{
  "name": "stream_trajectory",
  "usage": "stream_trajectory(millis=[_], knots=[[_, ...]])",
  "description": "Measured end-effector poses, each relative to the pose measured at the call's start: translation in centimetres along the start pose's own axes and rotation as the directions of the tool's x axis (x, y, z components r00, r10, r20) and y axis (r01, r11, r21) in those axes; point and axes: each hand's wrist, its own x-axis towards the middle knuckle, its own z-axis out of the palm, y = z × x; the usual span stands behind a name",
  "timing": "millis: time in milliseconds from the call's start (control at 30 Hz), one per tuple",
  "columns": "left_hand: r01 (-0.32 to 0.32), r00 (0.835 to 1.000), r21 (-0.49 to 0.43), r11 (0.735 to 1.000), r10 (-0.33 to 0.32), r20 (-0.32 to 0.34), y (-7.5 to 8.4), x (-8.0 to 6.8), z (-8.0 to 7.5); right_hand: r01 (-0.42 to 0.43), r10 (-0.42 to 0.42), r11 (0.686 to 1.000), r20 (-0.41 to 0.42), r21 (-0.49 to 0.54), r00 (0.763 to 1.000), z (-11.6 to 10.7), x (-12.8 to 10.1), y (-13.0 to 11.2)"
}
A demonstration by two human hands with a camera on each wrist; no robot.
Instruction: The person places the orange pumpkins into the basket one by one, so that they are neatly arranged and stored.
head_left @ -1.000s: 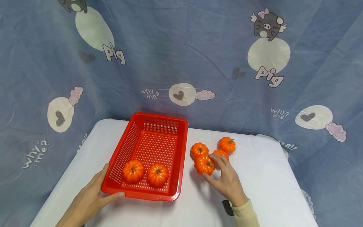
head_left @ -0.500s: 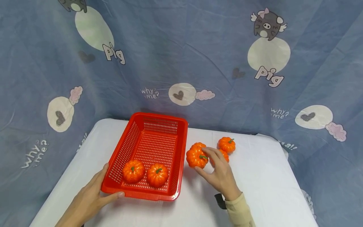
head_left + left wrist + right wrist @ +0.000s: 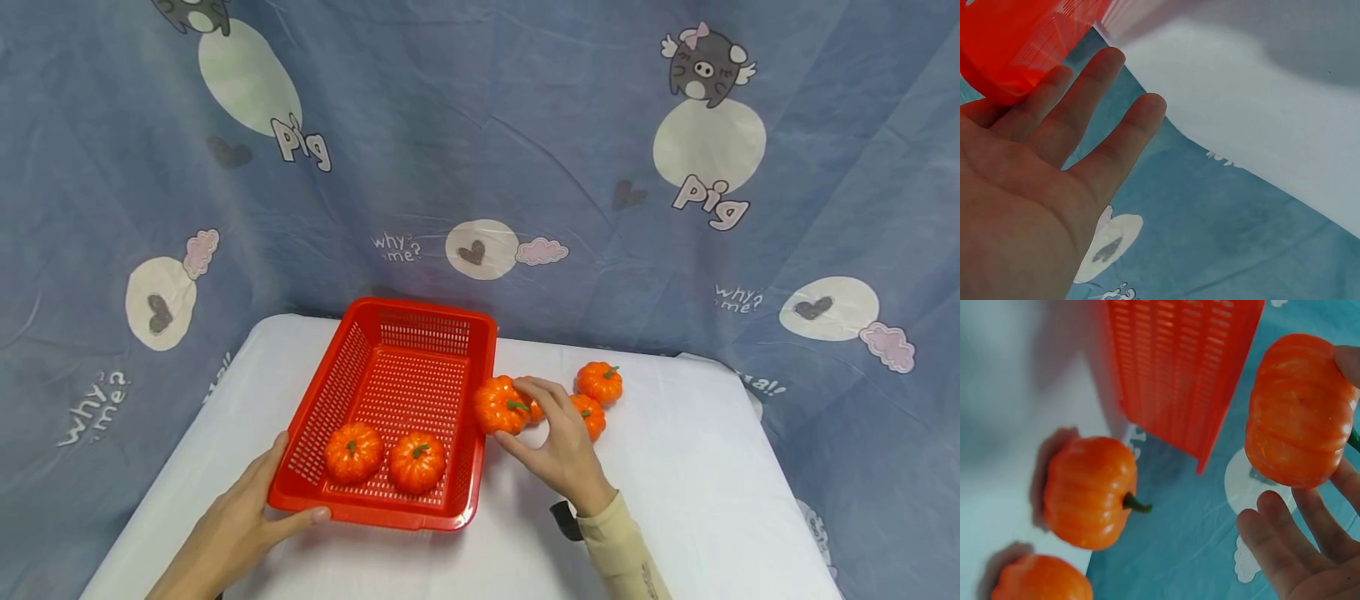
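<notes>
My right hand (image 3: 558, 450) pinches an orange toy pumpkin (image 3: 497, 406) by its sides, thumb and fingers around it, its green stem facing the palm. It is raised beside the right rim of a red plastic basket (image 3: 408, 375). Two more pumpkins sit inside the basket's near end, one pumpkin (image 3: 354, 454) left of the other pumpkin (image 3: 417, 465). My left hand (image 3: 236, 521) holds the basket's near left corner, thumb on the front rim. In the left wrist view, several fingers (image 3: 1138, 125) of that hand stretch out past the red basket wall (image 3: 1016, 56).
Right of the basket, a partly hidden pumpkin (image 3: 536, 407) lies behind the right fingers. A second pumpkin (image 3: 590, 417) and a third pumpkin (image 3: 600, 383) lie further right on the white table (image 3: 697, 483). A blue printed curtain (image 3: 570, 275) hangs behind and around the table.
My right hand has carried its pumpkin leftward and slightly away from me, from above the loose pumpkins to the basket's right rim. The left hand and basket stay still.
</notes>
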Motion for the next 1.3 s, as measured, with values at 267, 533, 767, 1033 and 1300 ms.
stream_trajectory(millis=[267, 533, 767, 1033, 1300], knots=[[0.022, 0.999, -0.010, 1.000, -0.022, 0.024, 0.0, 0.1, -0.1, -0.015, 0.015, 0.999, -0.004, 0.036, 1.000, 0.2, 1.3, -0.8], [0.014, 1.000, -0.008, 1.000, -0.014, 0.016, 0.0, 0.1, 0.0, -0.042, 0.040, 0.994, 0.024, 0.106, 0.999, 0.9, 2.6, -1.4], [0.001, 1.000, 0.000, 1.000, -0.001, -0.002, 0.0, 0.0, -0.1, -0.038, 0.027, 0.987, 0.073, 0.158, 0.997, 1.6, 3.8, -2.0], [-0.037, 0.999, 0.016, 0.999, 0.037, -0.040, -0.1, -0.1, 0.0, 0.008, -0.026, 0.990, 0.120, 0.144, 0.992, 2.1, 5.1, -3.1], [-0.018, 1.000, 0.006, 1.000, 0.018, -0.017, -0.1, 0.0, 0.0, 0.018, -0.045, 0.986, 0.155, 0.168, 0.987, 2.9, 7.0, -3.9]])
